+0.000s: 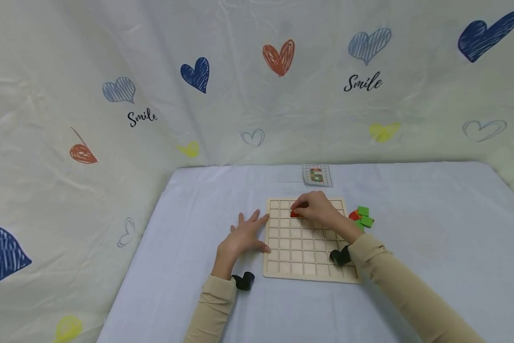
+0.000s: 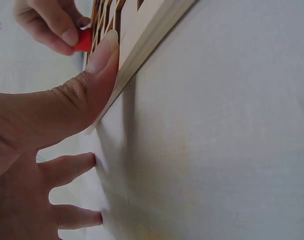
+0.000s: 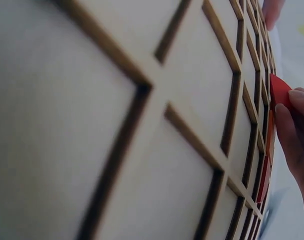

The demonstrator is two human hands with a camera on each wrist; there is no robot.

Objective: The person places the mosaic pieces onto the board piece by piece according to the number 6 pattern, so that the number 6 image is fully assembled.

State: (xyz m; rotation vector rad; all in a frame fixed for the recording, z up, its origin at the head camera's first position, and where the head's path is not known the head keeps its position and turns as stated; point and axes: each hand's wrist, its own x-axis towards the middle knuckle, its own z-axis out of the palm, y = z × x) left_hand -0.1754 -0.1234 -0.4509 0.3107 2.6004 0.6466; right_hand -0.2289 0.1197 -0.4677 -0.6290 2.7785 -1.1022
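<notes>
**Red piece at right fingertips, far part of grid board, just left of its centerline**

Head: right hand (image 1: 318, 206) reaches in from the board's right side, thumb and fingers pinched closed on the red piece (image 1: 294, 214). Piece sits at the fingertips, on the side toward the board's left edge. Right hand is nearer to it; left hand (image 1: 245, 236) is at the grid board (image 1: 296, 244)'s left edge, fingers spread wide, gripping nothing. Loose tiles (image 1: 363, 210) right of board, pattern card (image 1: 317, 176) beyond its far edge.

Left wrist: left thumb rests on the board's rim; two fingertips reach the cloth beside the board. Head doesn't make that split clear.

Right wrist: piece is tilted against the grid plane, curved edge showing; long axis unclear, seating can't tell. Also shows an orange piece (image 3: 270, 132) and a second red piece (image 3: 264, 180) in board cells, which the right hand hides in head view.
</notes>
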